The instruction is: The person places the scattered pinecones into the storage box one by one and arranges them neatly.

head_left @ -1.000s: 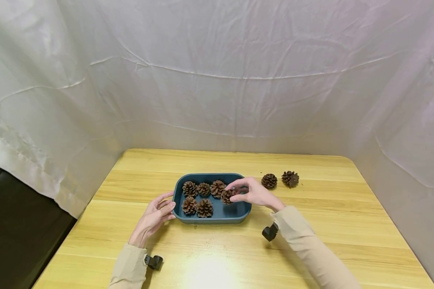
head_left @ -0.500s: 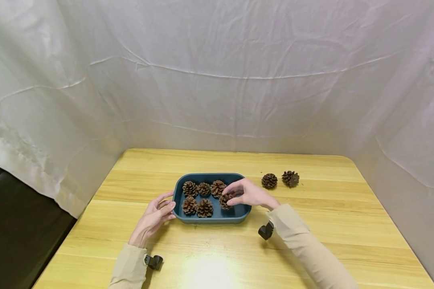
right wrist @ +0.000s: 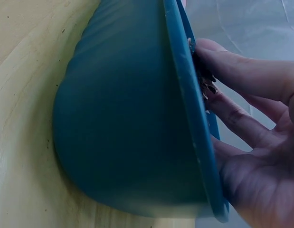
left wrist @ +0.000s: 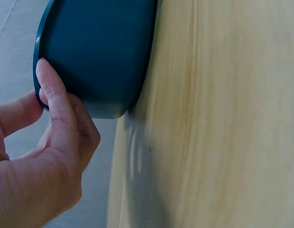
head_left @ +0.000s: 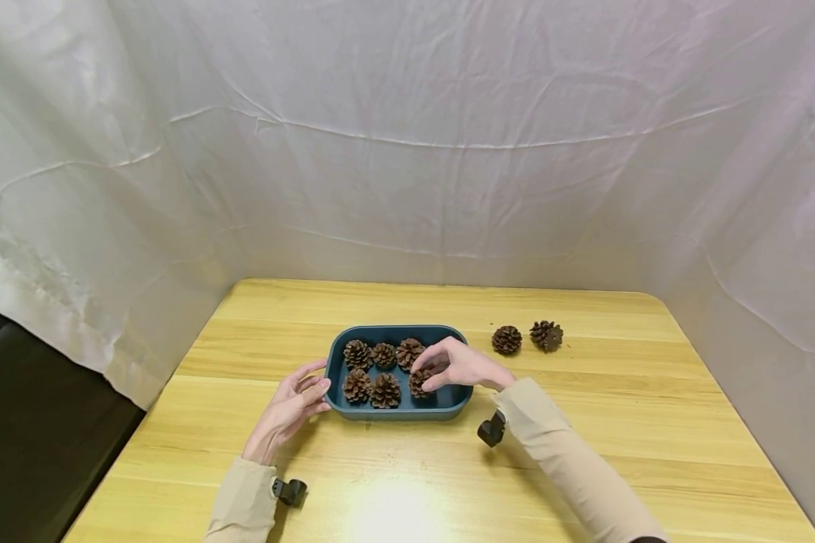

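Observation:
A dark teal oval tray (head_left: 414, 415) sits on the table with several brown pine cones in it. At its left end my left hand (head_left: 292, 407) grips the rim, thumb and fingers on opposite sides of the wall in the left wrist view. My right hand (head_left: 465, 366) reaches over the tray's right half and pinches a pine cone (head_left: 417, 385) between thumb and fingers, low inside the tray. A back row cone (head_left: 408, 352) lies just behind it and a front row cone (head_left: 385, 391) to its left. In the right wrist view, the tray wall (right wrist: 123, 118) hides most of the held cone.
Two more pine cones, one nearer (head_left: 506, 340) and one farther right (head_left: 546, 335), lie on the wooden table (head_left: 618, 407) behind and right of the tray. Pale fabric (head_left: 441, 151) hangs around the table's back and sides.
My right hand has moved left and slightly toward me with the pine cone, bringing it closer to the front row cones. The left hand stays at the tray's end.

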Demonstrator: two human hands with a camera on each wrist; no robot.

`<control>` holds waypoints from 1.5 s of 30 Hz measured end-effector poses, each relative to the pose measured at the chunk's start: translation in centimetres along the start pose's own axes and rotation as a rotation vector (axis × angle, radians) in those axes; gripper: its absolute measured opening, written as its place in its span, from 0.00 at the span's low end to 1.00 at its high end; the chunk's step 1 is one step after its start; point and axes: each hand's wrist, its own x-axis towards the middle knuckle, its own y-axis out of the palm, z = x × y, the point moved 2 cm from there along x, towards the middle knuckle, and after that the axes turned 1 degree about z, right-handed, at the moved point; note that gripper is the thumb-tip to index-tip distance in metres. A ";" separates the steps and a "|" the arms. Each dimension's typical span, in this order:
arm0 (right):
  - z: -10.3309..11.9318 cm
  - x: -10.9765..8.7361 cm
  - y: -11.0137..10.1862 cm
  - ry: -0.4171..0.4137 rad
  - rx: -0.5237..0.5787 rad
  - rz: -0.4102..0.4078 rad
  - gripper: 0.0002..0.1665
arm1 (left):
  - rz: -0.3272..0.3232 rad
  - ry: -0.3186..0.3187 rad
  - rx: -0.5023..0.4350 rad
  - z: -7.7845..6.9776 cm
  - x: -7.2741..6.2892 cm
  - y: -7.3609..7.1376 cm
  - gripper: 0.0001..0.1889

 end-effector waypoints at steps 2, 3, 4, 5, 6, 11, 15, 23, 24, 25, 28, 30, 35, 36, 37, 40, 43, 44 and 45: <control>0.0 0.1 0.0 0.012 0.004 0.003 0.17 | -0.005 0.001 0.002 0.0 0.0 0.0 0.32; -0.1 0.1 0.1 0.012 0.005 0.006 0.16 | -0.006 0.000 0.005 0.0 0.0 0.0 0.32; -0.1 0.2 0.1 0.015 0.003 0.008 0.16 | -0.011 -0.003 0.005 0.0 0.1 0.1 0.32; -0.1 0.3 0.1 0.018 0.001 0.008 0.16 | -0.014 -0.005 0.006 0.1 0.1 0.1 0.31; -0.1 0.3 0.1 0.021 -0.003 0.007 0.16 | -0.017 -0.008 0.005 0.1 0.2 0.1 0.31; -0.1 0.8 0.3 0.042 -0.023 0.011 0.16 | -0.009 -0.009 0.001 0.2 0.2 0.0 0.31; -0.1 1.0 0.4 0.044 -0.034 0.024 0.16 | -0.011 0.000 0.002 0.1 0.1 0.0 0.31; 0.0 1.3 0.7 0.045 -0.047 0.025 0.15 | -0.004 0.000 -0.004 0.1 0.1 0.0 0.32; 0.0 1.3 0.7 0.045 -0.049 0.025 0.15 | 0.003 0.001 -0.005 0.1 0.1 0.0 0.32; 0.0 1.4 0.7 0.046 -0.053 0.025 0.15 | 0.004 0.001 -0.004 0.1 0.1 0.0 0.32; 0.1 1.5 0.8 0.049 -0.063 0.025 0.14 | 0.010 0.004 -0.004 0.0 0.1 0.0 0.32; 0.1 1.5 0.9 0.052 -0.075 0.025 0.14 | 0.011 0.003 -0.004 -0.1 0.1 0.0 0.32; 0.1 1.6 1.1 0.060 -0.118 0.022 0.13 | 0.008 0.001 -0.006 -0.1 0.0 0.0 0.32; 0.1 1.6 1.1 0.062 -0.123 0.022 0.13 | 0.008 0.001 -0.008 -0.1 -0.1 0.0 0.32; 0.1 1.6 1.1 0.063 -0.127 0.022 0.13 | 0.008 0.001 -0.010 -0.2 -0.1 0.0 0.32; 0.1 1.7 1.2 0.072 -0.124 0.022 0.13 | 0.006 0.000 -0.014 -0.2 -0.1 0.1 0.32; 0.1 1.8 1.3 0.083 -0.122 0.021 0.13 | 0.003 -0.002 -0.017 -0.1 -0.1 0.1 0.31; 0.0 1.8 1.3 0.085 -0.123 0.020 0.12 | 0.002 -0.003 -0.017 -0.1 -0.1 0.1 0.31; 0.0 1.8 1.4 0.088 -0.125 0.020 0.12 | 0.002 -0.003 -0.018 -0.1 -0.1 0.1 0.31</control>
